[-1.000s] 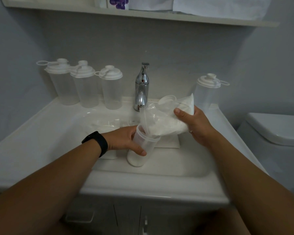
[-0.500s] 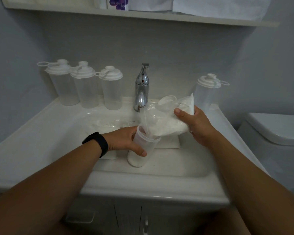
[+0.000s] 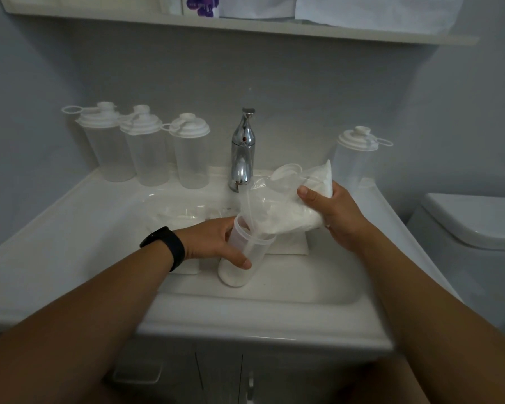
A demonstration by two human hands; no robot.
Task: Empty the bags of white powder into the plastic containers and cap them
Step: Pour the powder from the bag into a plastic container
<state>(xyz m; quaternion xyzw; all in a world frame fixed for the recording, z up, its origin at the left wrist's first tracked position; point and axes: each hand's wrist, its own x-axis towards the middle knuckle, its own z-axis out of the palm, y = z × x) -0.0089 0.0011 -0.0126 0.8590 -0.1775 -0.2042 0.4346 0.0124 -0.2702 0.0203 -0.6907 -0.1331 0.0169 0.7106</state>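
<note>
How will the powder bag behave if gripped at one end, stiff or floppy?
Probably floppy: the powder bag sags and creases where the right hand grips it. Likely end-heavy, since powder bunches near that hand. Its thin neck drapes into the open container, so it may slip out.

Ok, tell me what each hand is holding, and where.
Left hand grips the open container around its upper wall. Right hand holds the powder bag by its raised bottom end.

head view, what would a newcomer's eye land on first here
First, the two hands over the sink: the right hand tips a bag of white powder into an open container that the left hand grips. Next, four capped containers along the back ledge, three left of the tap and one right.
</note>
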